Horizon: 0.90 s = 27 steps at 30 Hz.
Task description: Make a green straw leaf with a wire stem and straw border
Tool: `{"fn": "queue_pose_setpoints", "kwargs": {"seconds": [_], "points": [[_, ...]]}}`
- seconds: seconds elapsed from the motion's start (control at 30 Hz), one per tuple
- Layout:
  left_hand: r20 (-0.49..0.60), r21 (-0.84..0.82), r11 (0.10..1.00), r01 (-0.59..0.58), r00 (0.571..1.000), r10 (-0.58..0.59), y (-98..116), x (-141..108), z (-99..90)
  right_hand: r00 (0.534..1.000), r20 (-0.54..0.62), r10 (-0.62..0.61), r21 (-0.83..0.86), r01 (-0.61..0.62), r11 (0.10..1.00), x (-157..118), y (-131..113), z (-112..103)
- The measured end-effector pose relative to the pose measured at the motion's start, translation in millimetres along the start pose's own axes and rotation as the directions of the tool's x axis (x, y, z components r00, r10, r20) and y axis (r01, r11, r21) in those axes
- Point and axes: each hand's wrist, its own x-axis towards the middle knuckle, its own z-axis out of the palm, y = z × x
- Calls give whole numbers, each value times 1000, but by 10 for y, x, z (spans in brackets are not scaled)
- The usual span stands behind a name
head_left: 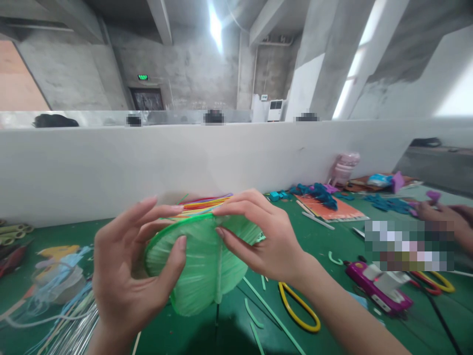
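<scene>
A translucent green leaf-shaped craft piece (195,276) with fine ribs, a darker green rim and a central stem is held up above the table. My left hand (133,266) has it by the left side, thumb on the near face and fingers behind the rim. Finger and thumb of my right hand (262,236) pinch its upper edge where the stem meets the rim. Below the leaf, a thin dark rod continues downward from the stem. Pale green strips (273,315) and a yellow loop handle (299,308) lie beside my right forearm.
Left are a yellow glue gun (59,251), silvery wires (79,325) and bamboo pieces (15,231). A magenta power strip (380,291) lies right, near another person's hand (434,214). Coloured stems (203,202) rest by the white partition (166,162); a pink bottle (344,167) stands right.
</scene>
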Motion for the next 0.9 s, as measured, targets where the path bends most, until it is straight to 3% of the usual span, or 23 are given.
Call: {"fn": "queue_pose_setpoints", "kwargs": {"seconds": [0.27,0.43,0.57,0.7,0.9], "points": [[4,-64,998,12,1000,-12,27,34,-2,1000,0,26,43,-26,999,-3,5,35],[5,-106,977,185,983,-186,81,36,-51,1000,6,29,37,-29,999,4,1,36],[16,27,938,346,938,-346,153,54,-88,999,12,37,30,-37,999,9,-10,37],[77,205,905,373,915,-395,190,72,-129,1000,13,13,23,-13,1000,19,-27,49],[184,136,916,376,899,-397,144,231,-236,999,49,5,0,-5,1000,38,-79,52]]}}
